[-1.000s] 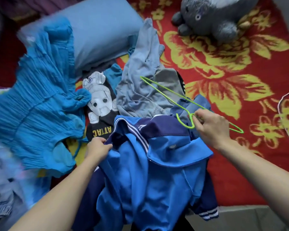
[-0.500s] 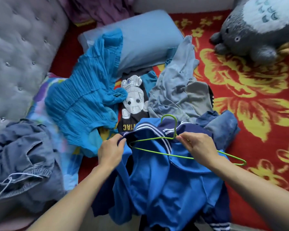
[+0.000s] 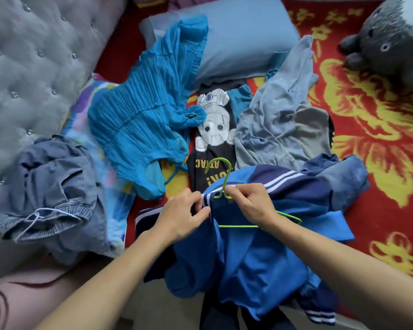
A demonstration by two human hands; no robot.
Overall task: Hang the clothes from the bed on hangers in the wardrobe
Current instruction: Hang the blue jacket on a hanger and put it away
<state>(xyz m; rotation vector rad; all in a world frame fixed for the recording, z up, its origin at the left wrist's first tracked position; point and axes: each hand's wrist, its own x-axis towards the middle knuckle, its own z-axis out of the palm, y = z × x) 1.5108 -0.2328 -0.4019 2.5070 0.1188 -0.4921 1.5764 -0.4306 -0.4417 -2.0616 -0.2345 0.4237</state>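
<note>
A blue and navy jacket [image 3: 260, 263] with white stripes lies at the near edge of the bed. A green wire hanger [image 3: 221, 177] sits partly inside it, with the hook sticking out at the collar. My left hand [image 3: 181, 216] pinches the striped collar edge. My right hand [image 3: 250, 206] grips the hanger at the base of its hook. Beyond lie a turquoise crinkled dress [image 3: 150, 110], a black robot-print T-shirt [image 3: 214, 136], a grey-blue denim garment [image 3: 279, 125] and a darker blue garment [image 3: 343, 175].
Crumpled denim shorts [image 3: 50, 186] lie at the left by the grey tufted headboard [image 3: 31, 65]. A light blue pillow [image 3: 243, 36] and a grey plush toy [image 3: 391, 41] sit at the back on the red floral bedspread [image 3: 379, 129].
The hanger has gone from flat over the jacket to inside its collar, hook upright. My left hand moved right to the collar next to my right hand. The view has shifted left.
</note>
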